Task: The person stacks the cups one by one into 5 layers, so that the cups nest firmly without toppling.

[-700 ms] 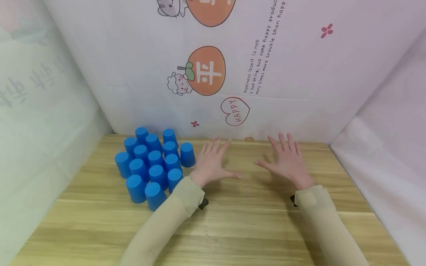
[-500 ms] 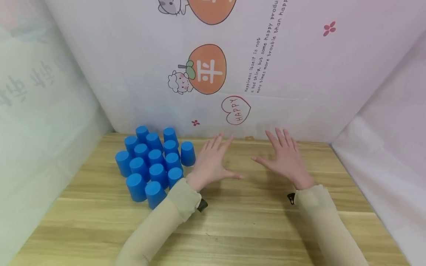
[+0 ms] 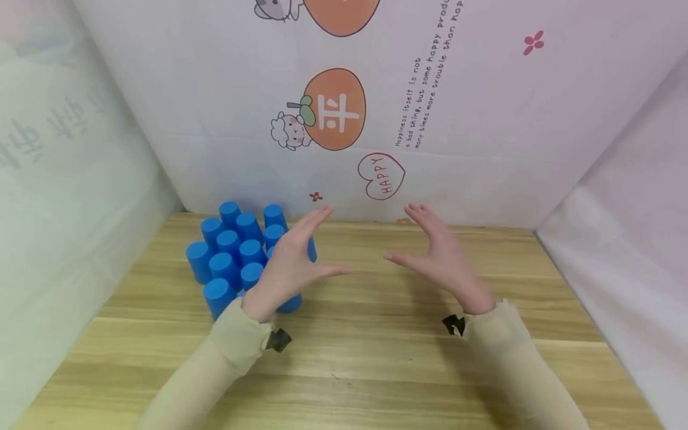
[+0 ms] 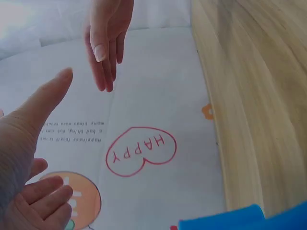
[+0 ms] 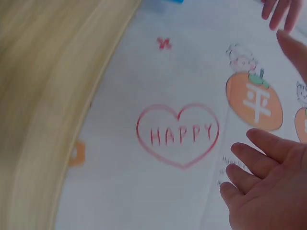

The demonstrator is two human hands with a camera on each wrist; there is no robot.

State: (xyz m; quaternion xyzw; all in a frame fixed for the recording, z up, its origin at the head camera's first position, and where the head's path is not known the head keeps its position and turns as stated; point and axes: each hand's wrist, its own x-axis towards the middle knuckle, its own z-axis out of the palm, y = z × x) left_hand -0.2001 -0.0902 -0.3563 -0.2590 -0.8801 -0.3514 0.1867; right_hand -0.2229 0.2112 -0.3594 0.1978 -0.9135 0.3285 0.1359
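The left hand and right hand, mid-frame, held nothing, thumbs spread wide from their fingers. The left hid some of the blue cups, grouped upside down left of centre on the worktop, before a printed backdrop.

From afar, I am holding my left hand and my right hand apart, palms facing each other. My left forearm and right forearm are angling forward. On both sides, my fingers are stretching forward and leaning inward, while my thumbs are pointing towards each other across a gap.
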